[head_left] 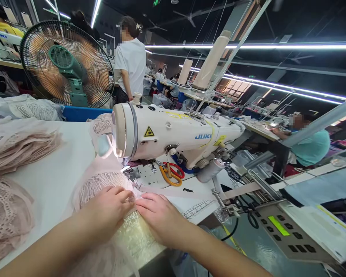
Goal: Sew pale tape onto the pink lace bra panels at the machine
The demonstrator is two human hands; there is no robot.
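Observation:
My left hand (108, 209) lies on a pale pink lace piece (99, 184), fingers curled and pressing the fabric just before the needle area (129, 171) of a white Juki sewing machine (173, 134). Beside it, my right hand (157, 215) rests flat on the same fabric's edge, fingertips meeting those of the left. The lace runs from the presser foot down over the table's front edge.
Stacks of pink lace pieces (17, 146) lie at the left on the white table (57, 173). Orange and red scissors (171, 173) sit under the machine arm. A control panel (282, 229) is at the right. A fan (66, 63) and other workers are behind.

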